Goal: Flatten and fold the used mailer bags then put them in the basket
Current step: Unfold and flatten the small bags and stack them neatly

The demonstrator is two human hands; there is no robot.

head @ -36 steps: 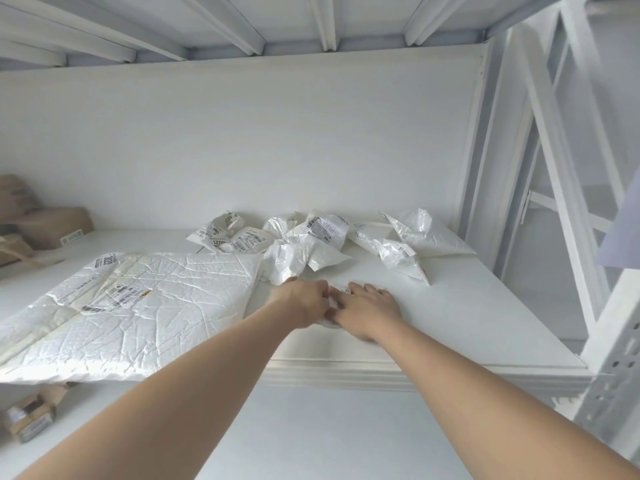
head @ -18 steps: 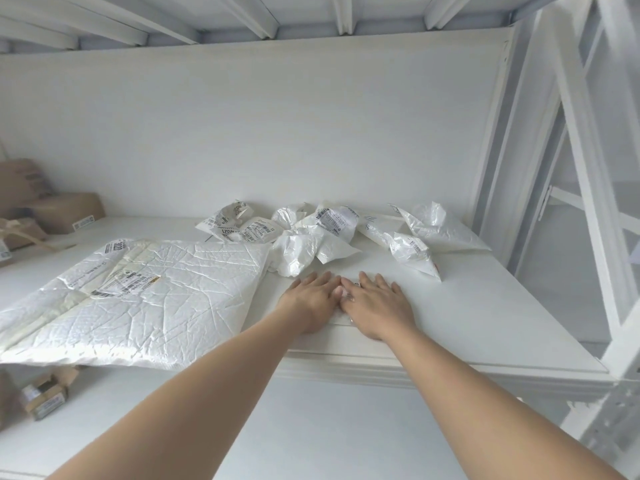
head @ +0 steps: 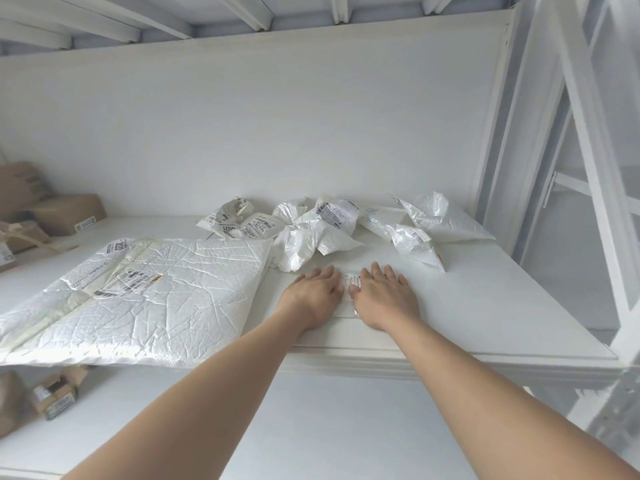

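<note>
The left hand [head: 317, 292] and the right hand [head: 382, 299] lie palm down, side by side, with straight fingers. Each grip is wide and flat, closed round nothing, and presses on a small white mailer bag [head: 350, 284]. The bag lies flat on the worktop [head: 485, 306] near its front edge, and its printed label shows in the gap between the two hands.

The bag looks like thin plastic film, so it is probably very light, limp and a little slippery on the smooth top. It would likely spring back at its creases once released. A sensible hold would be a pinch at one short edge or two corners while the other palm pins the middle, then a fold along the pressed line.

Just behind the hands sits a pile of crumpled mailer bags [head: 311, 233]. To the left lies a large padded mailer [head: 166, 289], thicker and likely stiffer, overhanging the front edge. No basket is in view.
</note>
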